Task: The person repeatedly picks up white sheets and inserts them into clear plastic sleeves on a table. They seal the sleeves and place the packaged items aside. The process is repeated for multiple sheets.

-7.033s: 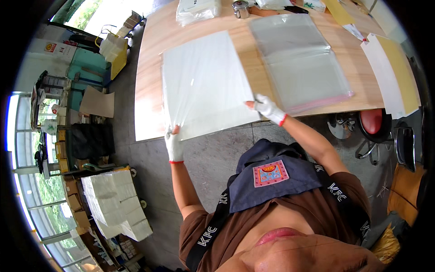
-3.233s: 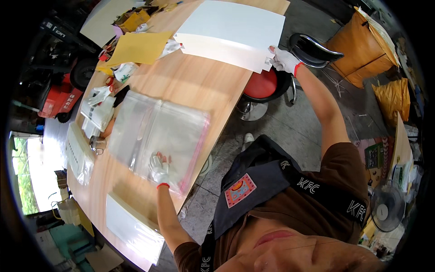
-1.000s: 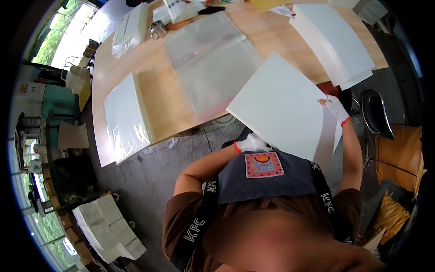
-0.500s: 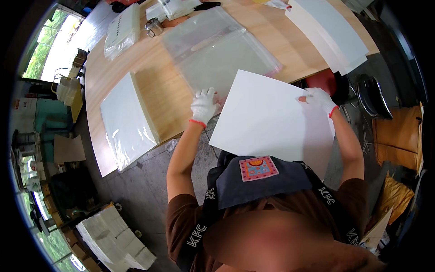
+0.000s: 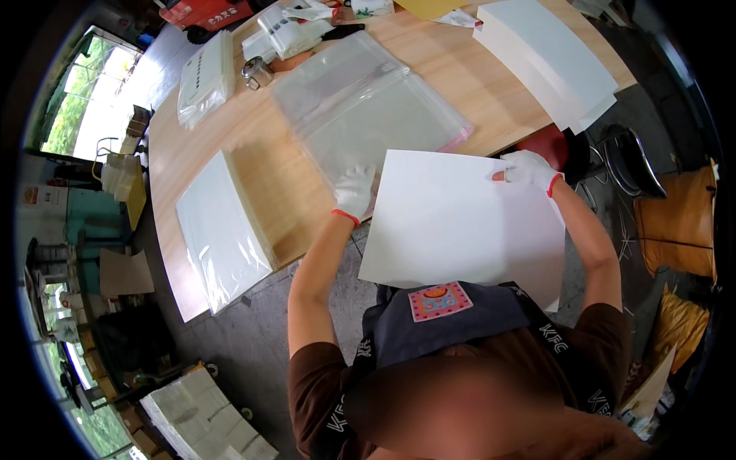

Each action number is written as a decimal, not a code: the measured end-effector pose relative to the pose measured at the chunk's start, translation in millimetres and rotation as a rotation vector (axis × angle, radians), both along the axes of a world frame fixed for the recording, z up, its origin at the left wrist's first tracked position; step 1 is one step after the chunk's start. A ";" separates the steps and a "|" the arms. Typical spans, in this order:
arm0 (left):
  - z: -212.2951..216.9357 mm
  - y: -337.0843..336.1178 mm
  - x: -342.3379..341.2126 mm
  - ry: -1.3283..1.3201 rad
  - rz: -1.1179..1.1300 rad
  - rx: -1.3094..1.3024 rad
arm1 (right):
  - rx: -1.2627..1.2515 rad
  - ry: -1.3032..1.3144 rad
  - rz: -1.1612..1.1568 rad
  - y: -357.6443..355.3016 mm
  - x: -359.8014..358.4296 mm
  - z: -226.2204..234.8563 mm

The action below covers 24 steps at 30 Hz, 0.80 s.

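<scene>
My right hand point(image 5: 530, 170), in a white knit glove with a red cuff, grips a large white sheet point(image 5: 452, 222) by its far right corner, thumb on top. The sheet spans the space between the table edge and my apron. My left hand point(image 5: 355, 192), gloved likewise, lies with outstretched fingers on the near left part of a pile of clear plastic bags point(image 5: 383, 115). Left of that hand rests a stack of white sheets in clear plastic point(image 5: 222, 238), along the table's near edge.
A tall pile of white sheets point(image 5: 548, 65) overhangs the table's right side. Towards the back are a metal mug point(image 5: 257, 73), plastic-wrapped packets point(image 5: 207, 80) and white bundles point(image 5: 287, 34). A black chair point(image 5: 632, 165) stands right of the wooden table point(image 5: 268, 138).
The white sheet has turned and dropped nearer my body, its far edge now more level. My left hand's fingers have stretched forward over the plastic bags. The whole view has shifted slightly.
</scene>
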State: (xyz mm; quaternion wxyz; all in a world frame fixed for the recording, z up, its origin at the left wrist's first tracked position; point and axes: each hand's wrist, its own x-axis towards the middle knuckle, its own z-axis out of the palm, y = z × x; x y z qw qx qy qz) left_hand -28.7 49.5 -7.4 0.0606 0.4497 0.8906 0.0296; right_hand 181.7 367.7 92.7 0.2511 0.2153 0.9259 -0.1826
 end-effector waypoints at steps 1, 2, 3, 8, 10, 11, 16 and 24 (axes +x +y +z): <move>-2.4 0.2 -4.2 -0.031 0.033 -0.007 | 0.015 0.001 0.006 -1.4 -0.3 -0.5; -7.0 1.0 -12.0 -0.062 0.066 -0.014 | -0.002 -0.014 0.000 -1.7 -1.4 1.8; -4.4 2.7 -16.1 -0.096 0.098 -0.023 | -0.020 -0.033 -0.008 -1.8 -2.2 4.9; 1.5 4.1 -29.3 -0.302 0.296 0.293 | -0.033 0.012 0.032 -0.5 -2.3 -4.5; 7.0 11.0 -24.6 -0.275 0.336 0.420 | -0.072 -0.011 0.033 2.3 -3.7 -11.1; 8.6 14.9 -17.0 -0.222 0.356 0.422 | -0.049 -0.028 0.030 3.2 -4.0 -15.0; -11.6 -21.3 10.6 0.120 0.203 0.526 | -0.091 -0.051 -0.022 0.5 -8.4 -2.4; -10.3 -58.1 28.0 0.085 0.423 0.442 | -0.355 0.134 -0.257 61.1 15.9 -91.0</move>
